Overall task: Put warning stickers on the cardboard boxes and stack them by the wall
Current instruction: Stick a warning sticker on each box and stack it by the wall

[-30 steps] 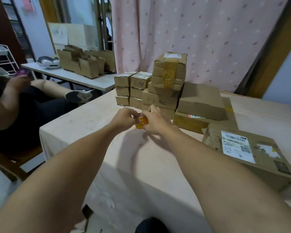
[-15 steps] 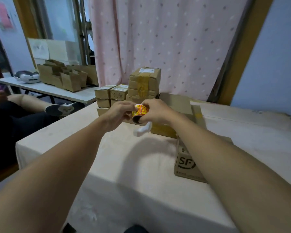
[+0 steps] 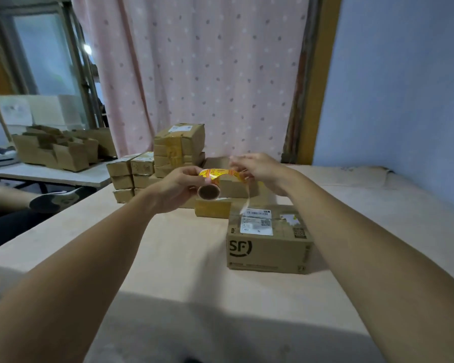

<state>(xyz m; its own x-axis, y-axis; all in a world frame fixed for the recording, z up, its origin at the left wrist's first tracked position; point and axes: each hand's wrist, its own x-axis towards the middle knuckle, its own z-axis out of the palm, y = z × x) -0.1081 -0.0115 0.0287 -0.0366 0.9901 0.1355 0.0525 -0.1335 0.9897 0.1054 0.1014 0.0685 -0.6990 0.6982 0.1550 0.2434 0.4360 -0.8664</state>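
Observation:
My left hand (image 3: 177, 186) grips a small sticker roll (image 3: 209, 191) with a brown cardboard core, held above the table. A yellow-and-red sticker strip (image 3: 220, 172) stretches from the roll to my right hand (image 3: 257, 170), which pinches its far end. A pale backing strip (image 3: 245, 203) dangles below my right hand. Under it sits a cardboard box marked SF (image 3: 269, 239) with white labels on top. Farther back, a stack of small cardboard boxes (image 3: 165, 158) stands in front of the pink curtain.
The beige table (image 3: 168, 258) runs from me to the blue wall (image 3: 399, 87) at the right. A second table (image 3: 50, 174) at the left carries open cardboard boxes. A seated person's leg and shoe (image 3: 55, 201) lie beside the table's left edge.
My hands rose and drew apart, pulling a length of sticker strip off the roll. My view shifted, and the SF box now lies below my right hand.

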